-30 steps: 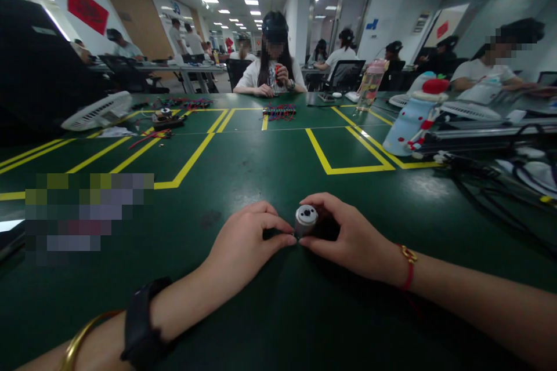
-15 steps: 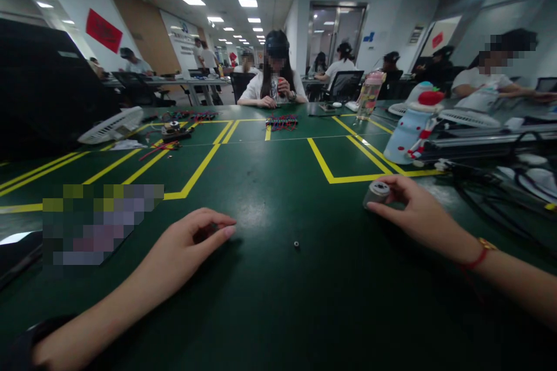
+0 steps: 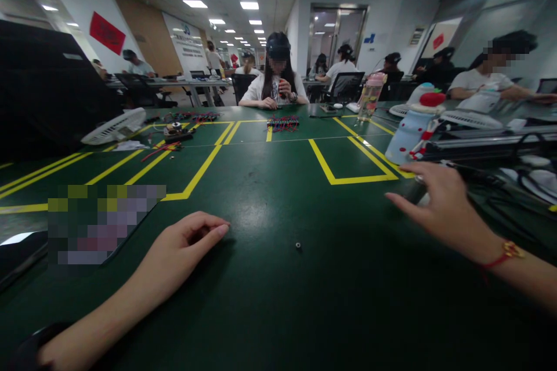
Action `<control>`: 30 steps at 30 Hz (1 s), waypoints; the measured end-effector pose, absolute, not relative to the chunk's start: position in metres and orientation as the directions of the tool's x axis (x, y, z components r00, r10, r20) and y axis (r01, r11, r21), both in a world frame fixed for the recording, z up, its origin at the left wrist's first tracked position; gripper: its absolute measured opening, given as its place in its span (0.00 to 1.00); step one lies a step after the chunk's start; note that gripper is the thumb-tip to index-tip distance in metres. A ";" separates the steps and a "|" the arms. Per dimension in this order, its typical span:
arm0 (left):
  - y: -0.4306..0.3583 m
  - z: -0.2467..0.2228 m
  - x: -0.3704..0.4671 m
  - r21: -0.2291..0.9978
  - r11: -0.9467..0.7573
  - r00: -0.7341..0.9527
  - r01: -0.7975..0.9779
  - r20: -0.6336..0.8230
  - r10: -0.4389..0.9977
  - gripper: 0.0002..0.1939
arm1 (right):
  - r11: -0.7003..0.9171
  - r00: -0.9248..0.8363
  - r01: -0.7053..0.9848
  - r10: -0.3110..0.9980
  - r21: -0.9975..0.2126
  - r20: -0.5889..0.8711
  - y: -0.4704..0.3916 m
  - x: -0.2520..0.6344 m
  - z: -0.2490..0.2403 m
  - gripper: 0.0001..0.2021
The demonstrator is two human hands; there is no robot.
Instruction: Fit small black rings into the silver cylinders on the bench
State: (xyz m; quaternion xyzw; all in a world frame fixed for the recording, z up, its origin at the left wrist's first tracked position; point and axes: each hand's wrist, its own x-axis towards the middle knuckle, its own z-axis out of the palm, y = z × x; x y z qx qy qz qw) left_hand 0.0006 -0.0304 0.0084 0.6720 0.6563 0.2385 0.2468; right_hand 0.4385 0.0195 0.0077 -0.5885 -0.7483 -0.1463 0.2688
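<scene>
The right hand is at the right of the green desk, thumb and fingers spread wide around a grey metal cylinder. The cylinder sits between the thumb and the forefinger, partly hidden by them; whether any fingertip touches it, I cannot tell. A red cord bracelet with a gold-coloured piece circles that wrist.

The left hand is near the left side, loosely curled, the tips of thumb and forefinger close together. Nothing shows in its grasp, though I cannot tell whether the tips meet. Between the two hands — well apart from both — lies a small round metal part with a hole in its end.

Just beyond the cylinder stands a light-blue bottle with a red top. Farther off on the right is a clear bottle with a pink lid, and black cables lie right of the right hand. Yellow tape marks out areas on the desk. At the far middle is a bundle of red and blue wires; beyond it a co-worker sits facing this way, one hand raised around a reddish object. A white fan lies at the far left.
</scene>
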 end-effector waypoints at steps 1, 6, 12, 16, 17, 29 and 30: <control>-0.030 0.008 0.000 0.642 -0.019 0.025 0.766 -0.001 1.000 0.18 | 0.378 -0.262 0.915 0.822 -0.142 0.505 0.012 0.422 0.009 0.27; -0.029 0.003 -0.003 0.643 -0.034 0.042 0.765 0.004 0.999 0.18 | 0.594 -0.561 0.655 0.796 -0.466 0.226 -0.014 0.340 0.007 0.23; -0.030 0.002 -0.003 0.649 -0.041 0.046 0.760 0.008 0.999 0.18 | 0.637 -0.641 0.575 0.741 -0.513 0.201 -0.009 0.295 -0.003 0.15; -0.031 0.003 -0.003 0.660 -0.048 0.059 0.750 0.006 0.998 0.18 | 0.608 -0.622 0.557 0.757 -0.566 0.201 -0.007 0.296 -0.003 0.09; -0.031 0.003 -0.003 0.662 -0.046 0.058 0.748 0.003 0.998 0.18 | 0.576 -0.594 0.557 0.780 -0.598 0.198 -0.008 0.298 -0.002 0.08; -0.030 0.003 -0.001 0.662 -0.043 0.062 0.748 -0.005 0.998 0.18 | 0.372 -0.488 0.452 0.864 -0.810 0.125 0.002 0.318 0.013 0.12; -0.030 0.003 -0.001 0.661 -0.046 0.063 0.749 -0.003 0.998 0.18 | 0.361 -0.484 0.459 0.868 -0.812 0.112 0.002 0.318 0.013 0.12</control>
